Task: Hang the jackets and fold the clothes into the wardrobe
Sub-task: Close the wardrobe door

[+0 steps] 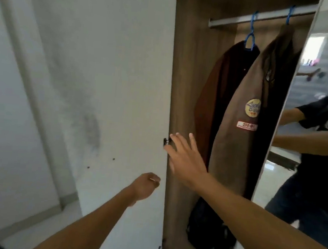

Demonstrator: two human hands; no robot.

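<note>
Both forearms reach forward. Nearest, the left hand (147, 183) curls at the edge of the white door (123, 81), though whether it grips the edge I cannot tell. Just beyond, the right hand (184, 158) is spread flat, holding nothing, beside the latch (166, 141). Past its fingertips two jackets, brown (237, 142) and maroon (210, 100), hang on blue hangers (hanging looks done). Next, probably shutting the door.
</note>
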